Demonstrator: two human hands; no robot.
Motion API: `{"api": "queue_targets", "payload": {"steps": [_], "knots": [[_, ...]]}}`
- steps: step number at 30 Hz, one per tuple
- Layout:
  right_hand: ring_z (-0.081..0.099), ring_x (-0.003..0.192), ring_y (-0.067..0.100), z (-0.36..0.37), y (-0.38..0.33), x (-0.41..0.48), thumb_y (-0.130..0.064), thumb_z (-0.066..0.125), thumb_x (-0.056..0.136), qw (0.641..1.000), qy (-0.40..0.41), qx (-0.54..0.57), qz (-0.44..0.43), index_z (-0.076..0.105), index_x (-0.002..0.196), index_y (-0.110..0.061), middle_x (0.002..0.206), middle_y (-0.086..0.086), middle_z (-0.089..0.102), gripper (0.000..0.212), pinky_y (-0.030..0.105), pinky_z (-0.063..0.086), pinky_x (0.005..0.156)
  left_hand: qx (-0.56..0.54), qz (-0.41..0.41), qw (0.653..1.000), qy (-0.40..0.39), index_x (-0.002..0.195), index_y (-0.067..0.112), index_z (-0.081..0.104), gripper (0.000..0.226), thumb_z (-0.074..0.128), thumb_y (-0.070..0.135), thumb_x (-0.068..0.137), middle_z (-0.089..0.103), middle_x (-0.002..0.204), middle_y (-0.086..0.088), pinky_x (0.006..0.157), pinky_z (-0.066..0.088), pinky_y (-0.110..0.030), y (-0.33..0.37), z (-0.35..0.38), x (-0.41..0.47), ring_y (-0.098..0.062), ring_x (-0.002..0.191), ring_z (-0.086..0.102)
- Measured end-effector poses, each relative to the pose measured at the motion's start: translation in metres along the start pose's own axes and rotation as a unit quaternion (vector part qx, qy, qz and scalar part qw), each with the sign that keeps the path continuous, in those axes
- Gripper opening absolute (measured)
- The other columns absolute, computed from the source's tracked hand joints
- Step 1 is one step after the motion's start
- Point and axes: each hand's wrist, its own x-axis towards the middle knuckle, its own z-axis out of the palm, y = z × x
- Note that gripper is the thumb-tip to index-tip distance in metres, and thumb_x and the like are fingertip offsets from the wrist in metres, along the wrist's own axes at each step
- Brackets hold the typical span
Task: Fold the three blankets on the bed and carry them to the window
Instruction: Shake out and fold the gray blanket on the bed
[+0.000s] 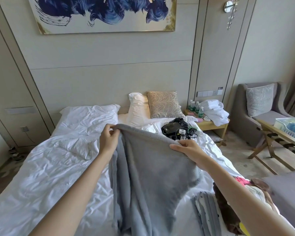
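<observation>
Early: grey blanket (152, 176) is lifted over the bed (49, 167), unfolded; other blankets (204, 215) lie at its right edge, none carried yet. Left hand (109, 138) and right hand (186, 149) are apart, each pinching the top edge. That edge runs left-right, and the length hangs toward the person.

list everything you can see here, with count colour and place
grey blanket: 1, grey, held up over bed
patterned blanket: 1, grey-white, near right on bed
brown blanket: 1, brown, beside it
bed: 1, white, centre
pillows: 2, white, head of bed
cushion: 1, beige, beside upright pillow
bag with cables: 1, black, on bed
bottles: several, green-labelled, nightstand
towels: pile, white, nightstand
armchair: 1, grey, far right
painting: 1, blue, above bed
left hand: grips blanket edge
right hand: grips blanket edge
</observation>
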Motion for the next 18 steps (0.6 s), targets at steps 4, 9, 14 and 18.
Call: {"api": "queue_targets", "payload": {"steps": [4,9,14,18], "knots": [[0.058,0.056,0.017,0.002,-0.009,0.006,-0.026,0.073,0.084,0.991,0.099,0.09,0.011,0.062,0.069,-0.011,0.064,0.006,0.062,0.024,0.022,0.045,0.049,0.045,-0.005,0.99,-0.135,0.104,0.011,0.057,0.017,0.064,0.021,0.092,0.064,0.093,-0.003,0.073,0.042,-0.026,0.003,0.005,-0.002,-0.016,0.085,0.058],[0.065,0.077,0.013,0.015,-0.027,0.008,-0.018,0.075,0.082,0.995,0.069,0.063,-0.022,0.065,0.106,-0.02,0.095,0.008,0.069,0.026,0.027,0.053,0.066,0.087,0.126,0.955,-0.255,0.094,0.012,0.058,0.006,0.063,0.013,0.094,0.063,0.074,0.007,0.068,0.041,-0.014,0.034,0.024,-0.017,0.002,0.069,0.058],[0.065,0.098,0.019,0.031,-0.039,0.009,-0.012,0.07,0.087,0.995,-0.07,-0.033,-0.063,0.062,0.123,-0.014,0.11,0.013,0.07,0.037,0.037,0.049,0.094,0.074,0.216,0.919,-0.321,0.096,0.016,0.058,0.005,0.063,0.019,0.095,0.072,0.077,-0.002,0.067,0.042,-0.015,0.066,0.042,-0.031,-0.007,0.068,0.061],[0.06,0.086,0.018,0.028,-0.037,0.008,-0.014,0.07,0.087,0.99,-0.115,-0.04,-0.066,0.066,0.092,0.003,0.093,0.018,0.069,0.018,0.033,0.045,0.088,0.067,0.221,0.911,-0.34,0.097,0.018,0.058,0.014,0.069,0.022,0.09,0.07,0.073,-0.006,0.067,0.042,-0.022,0.071,0.042,-0.032,-0.012,0.064,0.054]]}}
